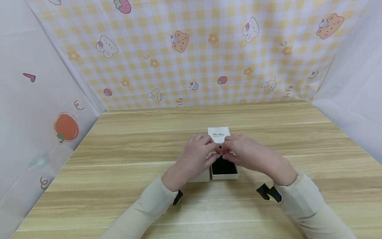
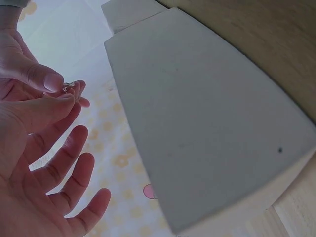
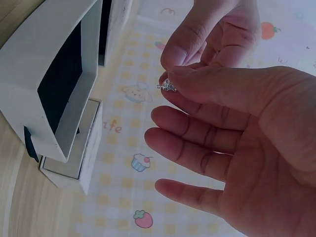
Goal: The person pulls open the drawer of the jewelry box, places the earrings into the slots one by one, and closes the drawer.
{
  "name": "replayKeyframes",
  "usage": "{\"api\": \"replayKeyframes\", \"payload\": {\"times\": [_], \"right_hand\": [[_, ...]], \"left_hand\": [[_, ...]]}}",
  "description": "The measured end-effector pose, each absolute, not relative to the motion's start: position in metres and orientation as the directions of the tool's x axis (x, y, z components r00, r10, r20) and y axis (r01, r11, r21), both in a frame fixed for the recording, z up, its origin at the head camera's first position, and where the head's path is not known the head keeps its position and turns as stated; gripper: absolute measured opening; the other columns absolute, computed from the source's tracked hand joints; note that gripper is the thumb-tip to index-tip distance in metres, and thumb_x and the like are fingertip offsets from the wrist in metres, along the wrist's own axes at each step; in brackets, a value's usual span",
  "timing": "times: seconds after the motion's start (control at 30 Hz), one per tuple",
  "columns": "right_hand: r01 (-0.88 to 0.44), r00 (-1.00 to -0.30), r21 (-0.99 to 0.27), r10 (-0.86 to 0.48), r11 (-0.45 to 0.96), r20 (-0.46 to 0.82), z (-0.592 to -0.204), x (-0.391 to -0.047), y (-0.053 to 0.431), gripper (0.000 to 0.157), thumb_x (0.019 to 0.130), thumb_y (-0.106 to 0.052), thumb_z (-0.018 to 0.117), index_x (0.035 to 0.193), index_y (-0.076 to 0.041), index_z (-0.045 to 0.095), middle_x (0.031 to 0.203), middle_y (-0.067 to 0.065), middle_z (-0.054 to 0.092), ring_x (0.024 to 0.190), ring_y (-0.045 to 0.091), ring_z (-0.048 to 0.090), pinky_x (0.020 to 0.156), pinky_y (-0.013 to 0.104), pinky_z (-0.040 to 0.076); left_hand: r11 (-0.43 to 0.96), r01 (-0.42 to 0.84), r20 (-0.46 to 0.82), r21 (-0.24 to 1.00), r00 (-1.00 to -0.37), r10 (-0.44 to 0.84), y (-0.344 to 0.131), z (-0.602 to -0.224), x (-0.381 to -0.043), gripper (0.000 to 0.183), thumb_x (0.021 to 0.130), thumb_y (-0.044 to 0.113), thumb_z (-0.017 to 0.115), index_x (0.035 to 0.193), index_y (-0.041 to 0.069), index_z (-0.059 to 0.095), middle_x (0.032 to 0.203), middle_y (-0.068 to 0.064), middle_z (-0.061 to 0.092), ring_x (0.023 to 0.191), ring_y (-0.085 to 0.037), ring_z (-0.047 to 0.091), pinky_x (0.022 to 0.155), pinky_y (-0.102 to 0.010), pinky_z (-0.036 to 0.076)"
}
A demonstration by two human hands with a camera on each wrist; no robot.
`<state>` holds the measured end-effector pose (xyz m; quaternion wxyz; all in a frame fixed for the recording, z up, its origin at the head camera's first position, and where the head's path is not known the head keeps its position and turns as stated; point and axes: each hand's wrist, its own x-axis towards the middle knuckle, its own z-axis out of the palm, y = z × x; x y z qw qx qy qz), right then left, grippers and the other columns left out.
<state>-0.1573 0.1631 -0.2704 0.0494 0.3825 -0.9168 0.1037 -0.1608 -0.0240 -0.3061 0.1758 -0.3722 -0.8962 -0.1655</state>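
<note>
My left hand [image 1: 197, 151] and right hand [image 1: 243, 151] meet above an open white box [image 1: 224, 177] with a black inside. Between the fingertips is a small silver jewelry piece [image 3: 168, 86] with sparkling bits. In the left wrist view, the left thumb and index finger pinch this jewelry piece [image 2: 68, 87], its other fingers spread apart. The right thumb and index finger pinch at it too, the remaining fingers loosely extended in the right wrist view. Most of the piece is hidden by the fingertips.
A plain white box part [image 1: 199, 177] stands left of the open box, partly under the left forearm. Behind the open box is a white piece [image 1: 219, 132] with black printed writing. A black ribbon tab [image 3: 30, 144] sticks out at the box. A checked cloth [image 1: 203, 59] hangs behind the wooden table [image 1: 134, 132].
</note>
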Motion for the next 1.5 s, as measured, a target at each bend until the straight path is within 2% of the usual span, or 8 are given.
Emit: {"api": "replayKeyframes", "payload": {"times": [0.33,0.57,0.83,1.03,1.3,1.5], "right_hand": [[-0.73,-0.683,-0.162,-0.7,0.664,0.207,-0.272,-0.156,0.162,0.003,0.081,-0.008,0.069,0.084,-0.01,0.069,0.078,-0.007,0.06,0.068,0.004,0.054,0.066,0.025,0.046],[-0.725,-0.688,-0.192,-0.695,0.661,0.208,-0.271,-0.157,0.162,0.005,0.082,-0.01,0.069,0.087,-0.01,0.069,0.083,-0.004,0.064,0.072,0.004,0.058,0.067,0.024,0.048],[-0.72,-0.693,-0.28,-0.675,0.635,0.254,-0.269,-0.158,0.171,0.012,0.081,-0.008,0.07,0.092,-0.005,0.066,0.093,0.002,0.064,0.082,0.014,0.063,0.07,0.026,0.052],[-0.753,-0.655,-0.216,-0.673,0.622,0.345,-0.267,-0.158,0.173,0.009,0.081,-0.003,0.069,0.089,-0.003,0.065,0.088,0.002,0.061,0.069,0.007,0.053,0.06,0.021,0.047],[-0.708,-0.701,-0.174,-0.652,0.685,0.289,-0.27,-0.158,0.172,0.005,0.084,-0.01,0.067,0.09,-0.01,0.067,0.092,0.0,0.059,0.085,0.016,0.053,0.073,0.03,0.046],[-0.706,-0.702,-0.166,-0.65,0.688,0.292,-0.271,-0.158,0.171,0.004,0.083,-0.009,0.068,0.087,-0.01,0.066,0.094,0.001,0.06,0.089,0.017,0.052,0.075,0.032,0.046]], "left_hand": [[0.658,0.741,0.462,0.135,-0.634,0.62,-0.023,-0.306,-0.16,0.004,0.084,0.024,0.069,0.085,0.02,0.069,0.089,0.005,0.058,0.092,-0.016,0.053,0.085,-0.035,0.043],[0.643,0.744,0.473,0.179,-0.639,0.607,-0.024,-0.307,-0.161,0.005,0.084,0.024,0.069,0.083,0.019,0.069,0.087,0.005,0.058,0.091,-0.015,0.053,0.086,-0.034,0.043],[0.627,0.745,0.501,0.226,-0.641,0.581,-0.025,-0.307,-0.165,0.005,0.082,0.022,0.071,0.08,0.019,0.068,0.088,0.003,0.062,0.085,-0.016,0.054,0.08,-0.035,0.045],[0.615,0.737,0.523,0.281,-0.655,0.546,-0.027,-0.307,-0.168,0.003,0.082,0.02,0.071,0.08,0.02,0.069,0.085,0.004,0.062,0.088,-0.016,0.055,0.082,-0.035,0.044],[0.583,0.724,0.528,0.369,-0.679,0.51,-0.029,-0.306,-0.169,0.004,0.084,0.021,0.069,0.083,0.017,0.071,0.085,0.001,0.059,0.088,-0.015,0.052,0.079,-0.032,0.043],[0.576,0.712,0.536,0.402,-0.693,0.482,-0.028,-0.304,-0.168,0.006,0.083,0.021,0.07,0.086,0.017,0.071,0.085,0.001,0.058,0.084,-0.014,0.05,0.077,-0.03,0.041]]}}
